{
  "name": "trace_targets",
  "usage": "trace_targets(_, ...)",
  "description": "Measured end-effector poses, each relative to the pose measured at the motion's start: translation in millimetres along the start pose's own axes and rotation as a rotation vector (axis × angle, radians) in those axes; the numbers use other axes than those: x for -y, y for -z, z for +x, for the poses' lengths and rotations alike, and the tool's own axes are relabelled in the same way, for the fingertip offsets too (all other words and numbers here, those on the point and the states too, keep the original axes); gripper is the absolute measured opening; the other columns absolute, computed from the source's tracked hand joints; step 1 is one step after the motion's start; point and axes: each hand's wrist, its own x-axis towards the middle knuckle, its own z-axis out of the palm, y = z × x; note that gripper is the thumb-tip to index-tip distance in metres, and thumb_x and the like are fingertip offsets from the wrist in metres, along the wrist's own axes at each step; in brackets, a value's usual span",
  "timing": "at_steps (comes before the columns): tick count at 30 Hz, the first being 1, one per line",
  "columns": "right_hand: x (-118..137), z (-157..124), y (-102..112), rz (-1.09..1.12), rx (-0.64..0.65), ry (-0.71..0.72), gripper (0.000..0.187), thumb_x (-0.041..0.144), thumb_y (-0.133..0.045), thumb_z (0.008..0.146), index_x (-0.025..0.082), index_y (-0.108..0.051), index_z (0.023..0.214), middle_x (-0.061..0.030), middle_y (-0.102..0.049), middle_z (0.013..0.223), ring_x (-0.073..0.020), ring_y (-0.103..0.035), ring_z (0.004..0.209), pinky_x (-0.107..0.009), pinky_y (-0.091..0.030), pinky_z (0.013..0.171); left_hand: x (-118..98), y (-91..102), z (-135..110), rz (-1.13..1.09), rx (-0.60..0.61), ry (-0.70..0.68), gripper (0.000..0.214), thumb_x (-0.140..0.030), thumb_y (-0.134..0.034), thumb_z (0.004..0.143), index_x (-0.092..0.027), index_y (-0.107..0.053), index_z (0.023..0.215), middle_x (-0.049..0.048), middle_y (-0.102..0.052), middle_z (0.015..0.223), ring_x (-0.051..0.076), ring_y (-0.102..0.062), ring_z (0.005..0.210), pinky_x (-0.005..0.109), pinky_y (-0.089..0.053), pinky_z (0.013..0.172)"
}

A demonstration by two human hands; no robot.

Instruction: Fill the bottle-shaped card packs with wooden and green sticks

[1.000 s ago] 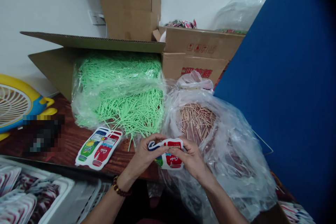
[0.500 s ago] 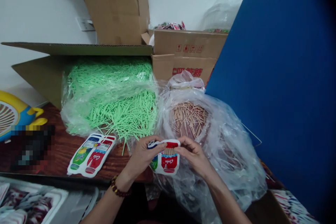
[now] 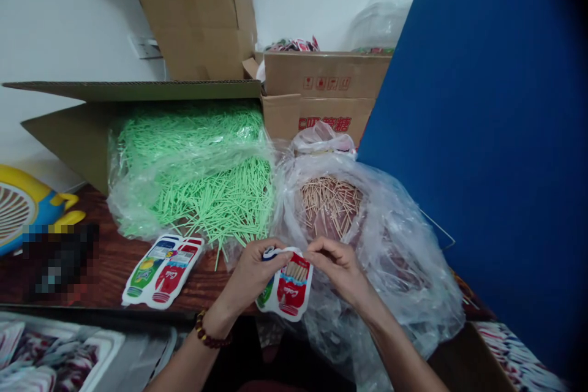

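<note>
A bottle-shaped candy pouch [image 3: 294,294] with a red cola side and a green side is held over the table's front edge. Thin tan sticks show through its red side. My left hand [image 3: 258,266] wears a beaded bracelet and pinches the pouch's top left. At its top right edge are the closed thumb and fingers of my right hand [image 3: 334,260]. Beyond the hands, a clear plastic bag [image 3: 390,196] lies open around a pile of tan sticks [image 3: 328,199]. Several similar pouches [image 3: 163,269] lie stacked on the table to the left.
Green sticks [image 3: 215,190] spill from a bag in an open cardboard box [image 3: 68,141]. A yellow and blue fan [image 3: 37,202] stands at the left. A blue panel [image 3: 478,122] bounds the right. A white bin [image 3: 108,343] of pouches sits lower left.
The pouch has tilted, its lower end swinging slightly down and left, and the sticks inside look slanted. Both hands keep their grip near its top. The whole view has shifted slightly.
</note>
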Motion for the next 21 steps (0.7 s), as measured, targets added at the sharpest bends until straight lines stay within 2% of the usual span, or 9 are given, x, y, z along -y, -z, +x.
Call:
trace_targets(3, 1, 1, 3, -0.118, 0.073, 0.018, 0.022, 0.034, -0.057, 0.087, 0.017, -0.063, 0.074, 0.0008, -0.059, 0.07, -0.0133, -0.052, 0.067, -0.024, -0.038, 0.063, 0, 0.3, -3, 0.024, 0.007, -0.028, 0.022, -0.029, -0.065, 0.079, -0.013, -0.062, 0.064, -0.0045, -0.051, 0.057, 0.009, -0.042, 0.055, 0.019, -0.033, 0.053)
trace_targets(7, 3, 2, 5, -0.405, 0.114, 0.11, 0.024, 0.031, -0.053, 0.09, 0.018, -0.054, 0.071, 0.0027, -0.053, 0.066, -0.0115, -0.048, 0.062, -0.024, -0.032, 0.059, 2, 1.4, -8, 0.04, 0.015, 0.002, 0.023, -0.028, -0.064, 0.079, -0.013, -0.062, 0.062, -0.0045, -0.049, 0.055, 0.009, -0.041, 0.054, 0.019, -0.032, 0.052)
trace_targets(9, 6, 3, 4, -0.465, 0.17, 0.159, 0.022, 0.029, -0.049, 0.093, 0.019, -0.051, 0.074, 0.0029, -0.052, 0.068, -0.0113, -0.048, 0.064, -0.024, -0.032, 0.06, 4, 2.2, -10, 0.025, -0.015, 0.01, 0.021, -0.027, -0.063, 0.08, -0.012, -0.064, 0.065, -0.004, -0.051, 0.056, 0.009, -0.042, 0.054, 0.019, -0.033, 0.052)
trace_targets(12, 12, 4, 2, -0.529, 0.158, 0.201, 0.02, 0.026, -0.044, 0.095, 0.019, -0.048, 0.076, 0.002, -0.051, 0.071, -0.0122, -0.048, 0.066, -0.025, -0.031, 0.061, 7, 3.4, -11, 0.012, -0.031, 0.006, 0.02, -0.027, -0.064, 0.079, -0.012, -0.064, 0.065, -0.0034, -0.054, 0.057, 0.009, -0.044, 0.053, 0.019, -0.033, 0.051)
trace_targets(16, 14, 4, 2, -0.475, 0.214, 0.213, 0.019, 0.026, -0.041, 0.096, 0.02, -0.047, 0.079, 0.0021, -0.05, 0.072, -0.0124, -0.047, 0.067, -0.025, -0.032, 0.063, 11, 5.3, -10, -0.078, -0.044, 0.025, 0.02, -0.029, -0.065, 0.079, -0.013, -0.064, 0.067, -0.003, -0.056, 0.057, 0.009, -0.046, 0.053, 0.019, -0.034, 0.051)
trace_targets(19, 8, 5, 3, -0.394, 0.106, 0.117, 0.024, 0.031, -0.041, 0.096, 0.02, -0.047, 0.076, 0.0034, -0.045, 0.067, -0.012, -0.042, 0.063, -0.025, -0.031, 0.06, 13, 6.6, -11, -0.16, -0.062, 0.076, 0.02, -0.03, -0.069, 0.076, -0.013, -0.063, 0.066, -0.0041, -0.054, 0.055, 0.008, -0.044, 0.051, 0.019, -0.032, 0.049)
trace_targets(21, 2, 4, 2, -0.248, 0.067, 0.042, 0.022, 0.034, -0.042, 0.095, 0.02, -0.051, 0.08, 0.0029, -0.047, 0.072, -0.0122, -0.044, 0.067, -0.024, -0.034, 0.062, 13, 6.7, -11, -0.187, -0.061, 0.099, 0.02, -0.03, -0.07, 0.075, -0.013, -0.063, 0.067, -0.0042, -0.054, 0.056, 0.008, -0.044, 0.051, 0.019, -0.032, 0.05)
